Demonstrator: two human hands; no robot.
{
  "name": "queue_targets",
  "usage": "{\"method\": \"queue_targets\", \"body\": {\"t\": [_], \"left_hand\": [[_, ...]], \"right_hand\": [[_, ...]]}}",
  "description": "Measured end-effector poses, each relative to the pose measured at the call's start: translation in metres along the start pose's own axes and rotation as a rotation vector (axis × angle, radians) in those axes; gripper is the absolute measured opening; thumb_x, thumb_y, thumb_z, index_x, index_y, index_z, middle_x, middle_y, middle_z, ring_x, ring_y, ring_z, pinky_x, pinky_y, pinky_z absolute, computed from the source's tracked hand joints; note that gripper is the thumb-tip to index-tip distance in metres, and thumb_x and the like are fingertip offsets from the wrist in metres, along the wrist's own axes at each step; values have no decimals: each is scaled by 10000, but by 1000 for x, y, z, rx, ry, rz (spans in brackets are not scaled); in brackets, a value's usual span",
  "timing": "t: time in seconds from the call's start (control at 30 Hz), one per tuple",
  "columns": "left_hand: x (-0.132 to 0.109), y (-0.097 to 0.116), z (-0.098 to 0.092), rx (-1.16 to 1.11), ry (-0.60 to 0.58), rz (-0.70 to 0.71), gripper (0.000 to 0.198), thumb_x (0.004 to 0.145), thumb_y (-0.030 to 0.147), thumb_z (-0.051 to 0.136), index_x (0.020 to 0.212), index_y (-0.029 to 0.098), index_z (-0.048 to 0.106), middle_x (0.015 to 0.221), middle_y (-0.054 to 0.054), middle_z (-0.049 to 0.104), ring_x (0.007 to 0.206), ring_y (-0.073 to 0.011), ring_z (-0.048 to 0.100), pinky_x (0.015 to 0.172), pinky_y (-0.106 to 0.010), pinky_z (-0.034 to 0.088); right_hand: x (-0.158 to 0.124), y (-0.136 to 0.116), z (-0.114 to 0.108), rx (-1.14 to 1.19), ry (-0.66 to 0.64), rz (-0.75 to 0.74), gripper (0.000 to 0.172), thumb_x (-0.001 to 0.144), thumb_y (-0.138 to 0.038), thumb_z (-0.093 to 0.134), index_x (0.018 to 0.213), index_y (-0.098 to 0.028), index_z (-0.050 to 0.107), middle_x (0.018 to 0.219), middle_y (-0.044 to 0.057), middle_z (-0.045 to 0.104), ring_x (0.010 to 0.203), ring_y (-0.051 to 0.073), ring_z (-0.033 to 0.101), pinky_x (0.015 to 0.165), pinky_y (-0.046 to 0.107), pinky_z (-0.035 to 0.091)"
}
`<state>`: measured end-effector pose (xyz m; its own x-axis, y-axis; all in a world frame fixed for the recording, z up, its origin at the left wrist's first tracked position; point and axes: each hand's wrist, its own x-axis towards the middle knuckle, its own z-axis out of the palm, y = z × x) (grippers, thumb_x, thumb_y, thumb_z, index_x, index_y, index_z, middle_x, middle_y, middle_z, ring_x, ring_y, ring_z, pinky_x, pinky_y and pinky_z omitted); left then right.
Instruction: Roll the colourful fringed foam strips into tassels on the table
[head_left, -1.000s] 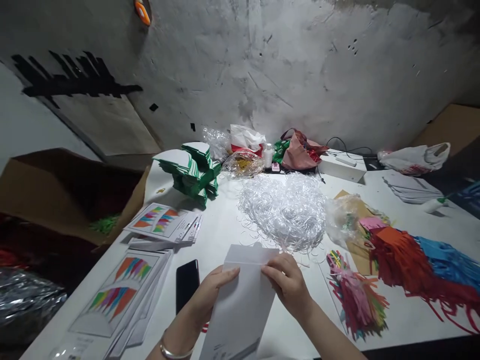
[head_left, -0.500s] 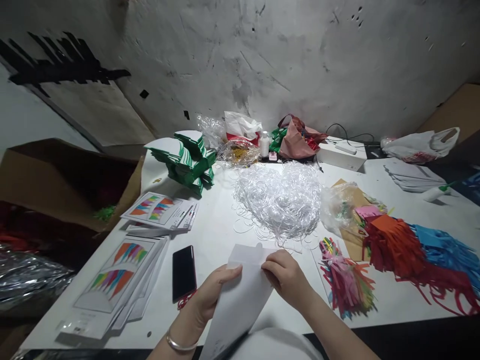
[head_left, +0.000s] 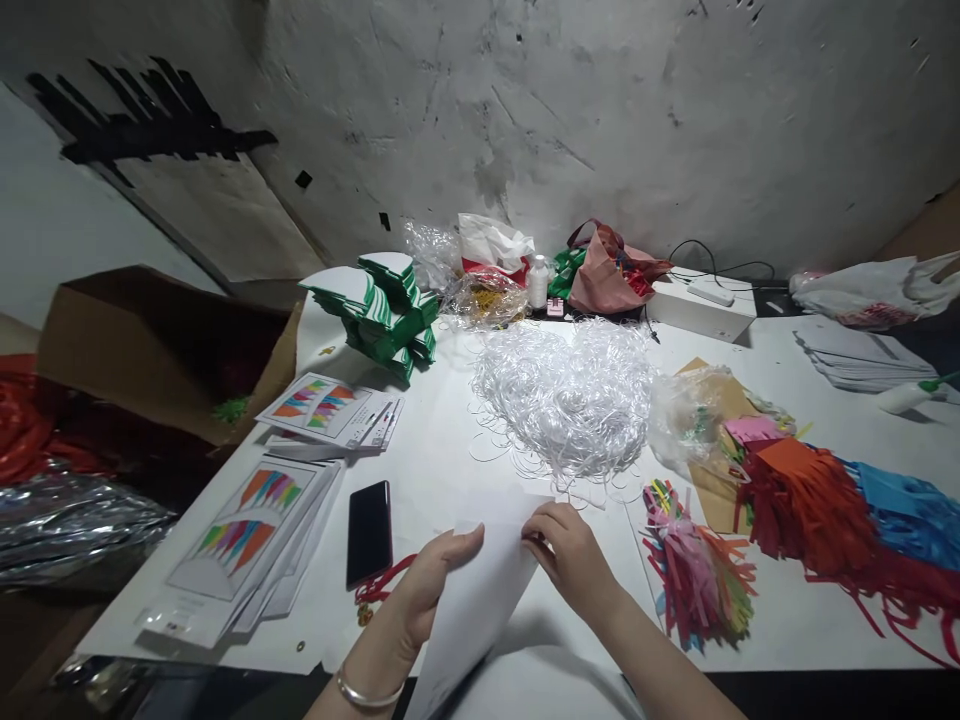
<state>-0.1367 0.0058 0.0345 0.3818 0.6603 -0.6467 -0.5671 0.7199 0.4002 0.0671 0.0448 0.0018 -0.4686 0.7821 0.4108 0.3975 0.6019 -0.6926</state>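
White paper (head_left: 476, 600) held right in front of me in both hands, tilted, its lower end running past the front edge of the worktop (head_left: 431, 440) and out of view. My left hand (head_left: 431, 580) grips its left edge, thumb on the face, other fingers mostly hidden behind. My right hand (head_left: 574, 555) pinches the upper right edge between thumb and fingertips, knuckles bent. Both forearms cross the front edge; silver bangle (head_left: 369, 693) on the left wrist.

Room: strip of white surface left of the paper, up to the black phone (head_left: 369, 535), with a red cord (head_left: 391, 578) between phone and left hand. Another strip right of my right hand, as far as the coloured tassel bundle (head_left: 694, 580). Just beyond the paper's top edge, a heap of white strings (head_left: 570, 395), loose ends spilling my way. Left side, printed cards (head_left: 251, 530) stacked unevenly along the worktop edge, green-edged stack (head_left: 375, 320) behind them. Right side, orange fringe (head_left: 814, 490) beside blue fringe (head_left: 900, 510), red strands trailing near the front edge. Cardboard box (head_left: 172, 340) just off the left edge.
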Motion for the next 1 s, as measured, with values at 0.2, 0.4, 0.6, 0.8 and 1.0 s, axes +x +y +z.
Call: {"method": "queue_targets", "body": {"t": [0.2,0.4,0.6,0.8,1.0], "left_hand": [[-3,-4,-1,-32,-1,13,531,823,320,695,1269,53,584,927,-180,767,884,-333,731,758,-396,550],[-4,-4,5,-18,67,51,516,794,317,722,1227,60,613,890,-163,773,846,-324,737,759,-395,556],[-3,-7,5,95,165,104,496,736,330,780,1155,96,657,807,-111,777,756,-301,739,735,-393,563],[-3,-6,0,137,141,104,587,687,382,815,1168,88,650,867,-136,774,786,-306,734,698,-369,553],[-11,-1,-4,156,229,158,670,646,380,835,1215,103,614,892,-135,773,770,-305,731,648,-356,544]], "right_hand": [[-2,3,1,6,-57,-18,141,861,-73,606,876,-213,607,860,38,634,804,199,564,705,327,507],[-4,8,4,23,-16,-12,178,898,-123,587,1034,-218,652,928,55,647,840,196,579,735,335,526],[1,11,-1,26,-132,2,138,874,-137,638,942,-235,706,863,27,668,769,167,612,686,290,518],[1,4,-3,69,14,-71,144,922,-154,538,885,-210,666,804,38,655,754,175,599,689,307,499],[-27,29,-5,-51,157,180,200,917,-134,501,892,-217,682,793,42,662,730,191,620,652,312,507]]}}
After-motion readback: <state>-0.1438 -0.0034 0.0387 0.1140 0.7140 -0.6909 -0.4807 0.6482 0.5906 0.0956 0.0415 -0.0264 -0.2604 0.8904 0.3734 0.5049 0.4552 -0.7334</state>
